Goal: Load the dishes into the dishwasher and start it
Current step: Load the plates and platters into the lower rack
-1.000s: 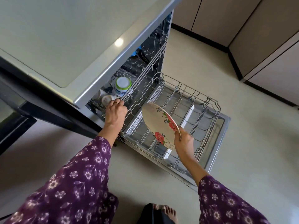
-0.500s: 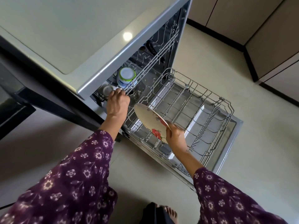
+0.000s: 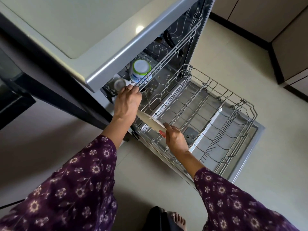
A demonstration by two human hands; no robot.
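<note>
Loading looks barely begun, judging by the racks. The right hand (image 3: 176,139) pinches the rim of a cream round ceramic plate with red flowers (image 3: 150,121), holding it tilted over the near-left corner of the pulled-out grey wire lower rack (image 3: 221,87) at centre frame. The plate is not yet seated between the tines, and no dish shows in that rack.

The left hand (image 3: 127,104), just above the plate, is at the front rail of the grey wire upper rack (image 3: 166,59). Its fingers seem curled round the rail, though the angle hides the tips. In that rack stand 1 white tub with a green rim (image 3: 141,70) and 1 small pale cup (image 3: 119,84).

Left to do: seat this plate, load whatever remains, slide the 2 racks in, shut the steel door (image 3: 248,152) and start the cycle.
</note>
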